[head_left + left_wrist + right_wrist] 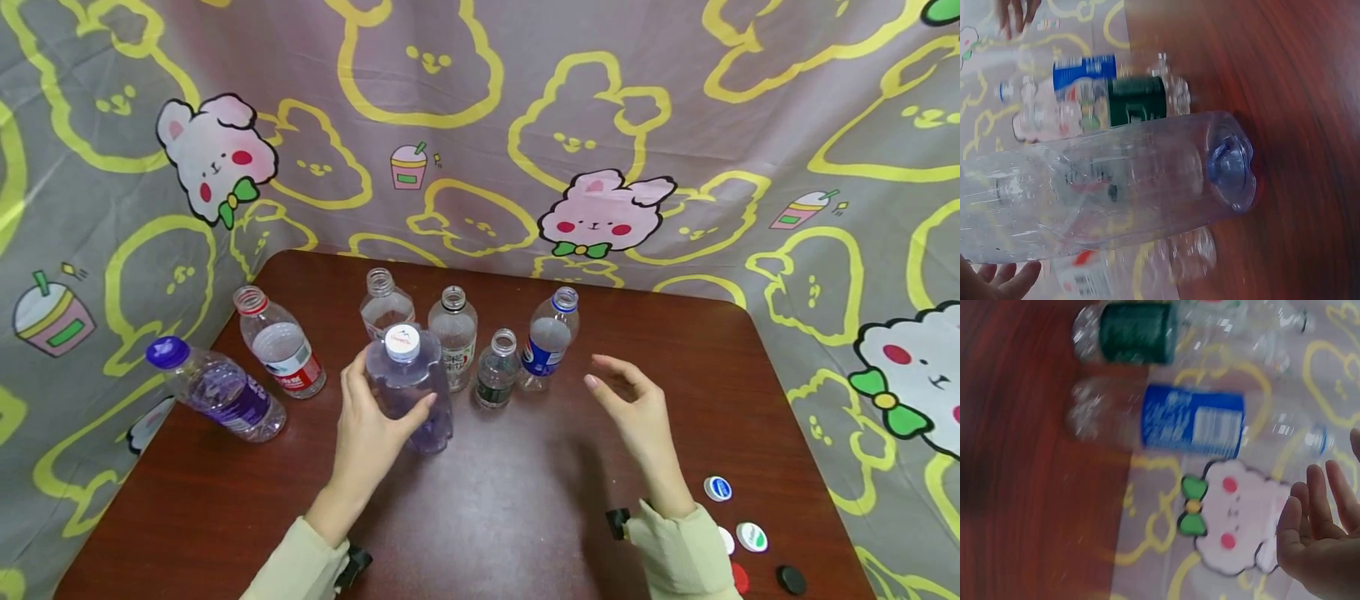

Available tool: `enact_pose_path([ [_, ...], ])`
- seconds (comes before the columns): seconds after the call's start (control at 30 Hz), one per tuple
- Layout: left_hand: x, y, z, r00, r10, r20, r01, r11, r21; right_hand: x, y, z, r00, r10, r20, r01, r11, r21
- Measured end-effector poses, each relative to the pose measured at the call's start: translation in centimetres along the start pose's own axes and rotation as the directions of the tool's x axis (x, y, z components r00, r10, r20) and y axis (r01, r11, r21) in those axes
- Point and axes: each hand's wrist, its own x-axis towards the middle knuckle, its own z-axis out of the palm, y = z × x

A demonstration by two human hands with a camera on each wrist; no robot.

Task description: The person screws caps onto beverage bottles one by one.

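My left hand (367, 425) grips a large purple-tinted clear bottle (431, 408) near its shoulder, thumb in front. A white cap (402, 343) sits on its neck. In the left wrist view that bottle (1141, 187) looks transparent, with its base over the brown table. My right hand (637, 408) is raised with nothing in it, fingers loosely bent, to the right of a capless blue-label bottle (546, 354). The right wrist view has this hand (1329, 544) low at the right, near the blue-label bottle's neck. A small capless green-label bottle (495, 375) stands between the two.
Behind the held bottle stand two capless clear bottles, one with a black neck ring (453, 329), one partly hidden (384, 308). Leftward are a red-label bottle (296, 367) and a purple-capped bottle (236, 400). Loose caps, including a black one (791, 579), lie front right. Patterned curtain (465, 150) encloses the table.
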Motion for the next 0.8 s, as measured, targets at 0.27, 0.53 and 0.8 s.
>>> enact_pose_path([
  [0.27, 1.3, -1.7, -1.9, 0.994, -0.031, -0.104, 0.026, 0.999, -0.046, 0.1, 3.1, -4.2, 0.992, 0.090, -0.087, -0.099, 0.989, -0.106],
  [0.53, 2.3, -2.7, -3.2, 0.985, -0.072, -0.154, 0.068, 0.997, -0.033, -0.5, 6.3, -8.7, 0.961, 0.220, -0.168, -0.240, 0.964, -0.114],
  [0.8, 3.3, -3.6, -3.5, 0.978, -0.074, -0.195, 0.072, 0.997, -0.017, -1.7, 9.3, -12.2, 0.915, 0.331, -0.230, -0.366, 0.922, -0.127],
])
